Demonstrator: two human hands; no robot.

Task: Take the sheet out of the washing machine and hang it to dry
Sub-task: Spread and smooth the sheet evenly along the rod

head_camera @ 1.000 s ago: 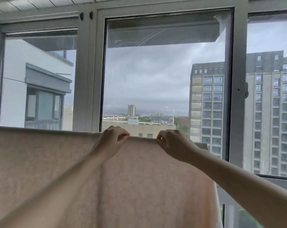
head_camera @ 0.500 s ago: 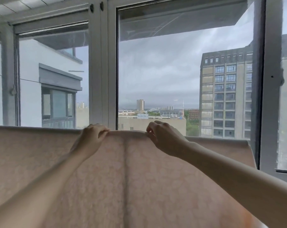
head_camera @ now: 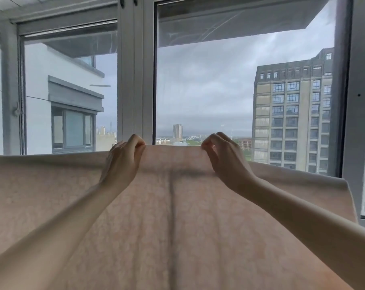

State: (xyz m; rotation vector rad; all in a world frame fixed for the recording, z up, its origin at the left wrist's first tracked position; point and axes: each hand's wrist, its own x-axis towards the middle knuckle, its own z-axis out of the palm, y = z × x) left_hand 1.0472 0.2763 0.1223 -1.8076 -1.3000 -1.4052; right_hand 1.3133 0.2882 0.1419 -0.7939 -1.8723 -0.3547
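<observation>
A pale peach sheet (head_camera: 177,216), thin and faintly mottled, is draped broadly before the grey-framed window (head_camera: 133,80); its raised top edge is pinched by the left hand (head_camera: 123,160) and right hand (head_camera: 223,158).

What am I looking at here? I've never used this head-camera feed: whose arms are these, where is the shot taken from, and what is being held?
There is no machine here: a person works with bare hands. The one picture comes from a camera worn on the head, looking forward over both arms. The left hand and the right hand each pinch the top edge of a pale pink sheet with curled fingers, lifting the stretch between them. The sheet spreads wide to both sides; whatever carries it is hidden. Behind it stand grey-framed windows, with apartment blocks and a cloudy sky outside.
</observation>
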